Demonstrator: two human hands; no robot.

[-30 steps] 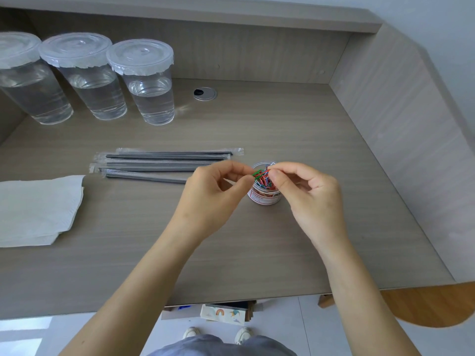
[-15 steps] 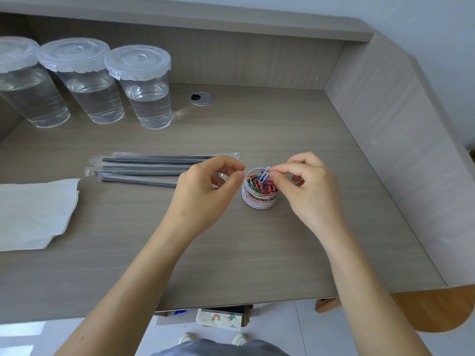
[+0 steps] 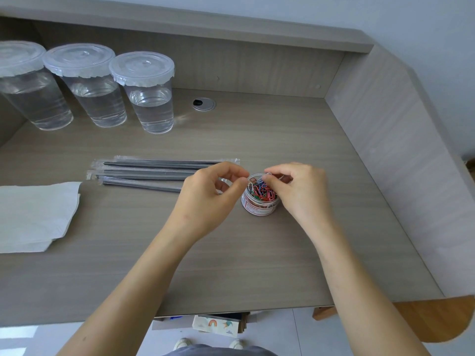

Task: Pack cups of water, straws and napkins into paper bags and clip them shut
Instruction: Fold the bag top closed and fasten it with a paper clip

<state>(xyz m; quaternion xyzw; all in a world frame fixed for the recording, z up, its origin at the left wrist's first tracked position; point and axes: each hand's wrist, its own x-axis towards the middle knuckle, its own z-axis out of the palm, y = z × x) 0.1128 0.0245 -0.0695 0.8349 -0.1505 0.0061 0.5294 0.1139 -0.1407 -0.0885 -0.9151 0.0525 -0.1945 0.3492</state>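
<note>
A small clear jar (image 3: 261, 205) of coloured paper clips stands mid-desk. My right hand (image 3: 300, 194) is over its mouth, thumb and forefinger pinching a pale paper clip (image 3: 267, 174) at the top of the pile. My left hand (image 3: 205, 201) hovers just left of the jar, its fingers curled round what looks like the jar's clear lid (image 3: 223, 185). Several wrapped dark straws (image 3: 154, 173) lie in a row to the left. A stack of white napkins (image 3: 36, 214) sits at the left edge. Three lidded cups of water (image 3: 151, 98) stand at the back left.
The desk has a raised back wall and a slanted right side panel (image 3: 401, 160). A cable grommet (image 3: 203, 104) sits in the desktop behind the jar. Below the front edge, a box with a rainbow print (image 3: 218, 325) and my shoes show on the floor.
My two hands have parted: the left drew back from the clips over the jar, and the green clip pinched a second ago is gone. My right hand now pinches a pale clip.
</note>
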